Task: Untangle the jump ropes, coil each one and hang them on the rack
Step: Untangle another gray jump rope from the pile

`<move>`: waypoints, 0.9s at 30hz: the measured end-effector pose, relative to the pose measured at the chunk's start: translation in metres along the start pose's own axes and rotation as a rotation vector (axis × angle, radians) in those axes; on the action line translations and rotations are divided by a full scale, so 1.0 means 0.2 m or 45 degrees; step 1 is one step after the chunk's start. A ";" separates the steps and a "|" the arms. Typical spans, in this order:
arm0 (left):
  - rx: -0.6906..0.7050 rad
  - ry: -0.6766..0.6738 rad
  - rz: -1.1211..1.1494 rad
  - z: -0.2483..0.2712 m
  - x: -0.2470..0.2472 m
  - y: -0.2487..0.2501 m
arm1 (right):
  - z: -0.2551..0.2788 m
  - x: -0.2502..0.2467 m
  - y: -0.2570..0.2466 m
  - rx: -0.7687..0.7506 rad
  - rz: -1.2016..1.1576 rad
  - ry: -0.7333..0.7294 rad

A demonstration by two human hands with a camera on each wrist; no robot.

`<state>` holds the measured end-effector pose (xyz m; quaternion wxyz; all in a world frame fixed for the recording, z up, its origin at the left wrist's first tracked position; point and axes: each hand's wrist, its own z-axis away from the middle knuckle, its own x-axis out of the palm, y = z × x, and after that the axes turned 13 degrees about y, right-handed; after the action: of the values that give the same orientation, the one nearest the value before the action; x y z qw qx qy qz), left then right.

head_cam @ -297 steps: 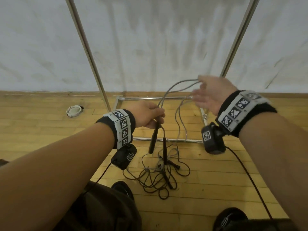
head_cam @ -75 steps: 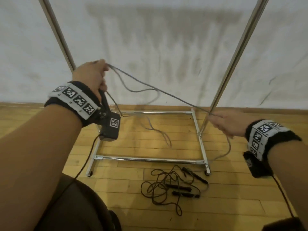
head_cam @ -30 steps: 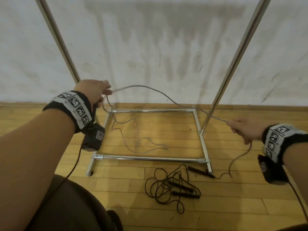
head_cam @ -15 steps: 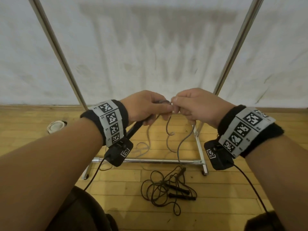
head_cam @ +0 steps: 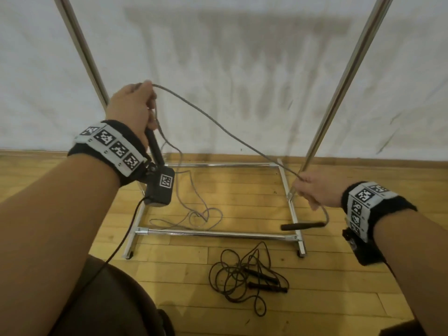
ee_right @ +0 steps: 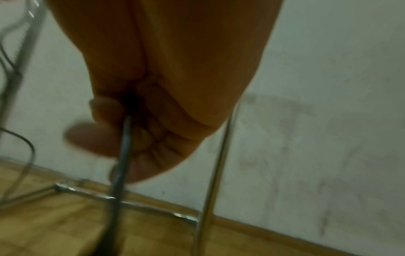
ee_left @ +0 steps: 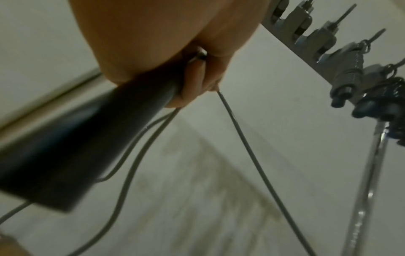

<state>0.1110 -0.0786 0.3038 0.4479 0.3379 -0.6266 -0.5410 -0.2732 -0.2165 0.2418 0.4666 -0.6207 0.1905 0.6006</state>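
A grey jump rope stretches taut between my two hands. My left hand is raised at the left, gripping one black handle and several turns of grey cord. My right hand is low at the right, its fingers curled round the cord. The rope's other black handle dangles just below that hand. Loose grey loops lie on the floor inside the rack base. A black jump rope lies tangled on the floor in front of the rack.
The metal rack has two slanted uprights in front of a white wall. Hooks and a hung rope sit on its top bar in the left wrist view. The floor is wooden planks. My knee is at the lower left.
Half a second ago my hands were together at the centre. They have since drawn apart, the left up and left, the right down and right, pulling a length of grey cord taut.
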 end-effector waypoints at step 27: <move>0.191 -1.323 -0.933 0.57 0.25 -0.14 | 0.07 -0.08 -0.62 0.294 -1.512 0.018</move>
<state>-0.0145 -0.0855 0.2851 -0.1531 0.2542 -0.6420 -0.7070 -0.1866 -0.1490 0.3014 0.7851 -0.5703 -0.1217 0.2087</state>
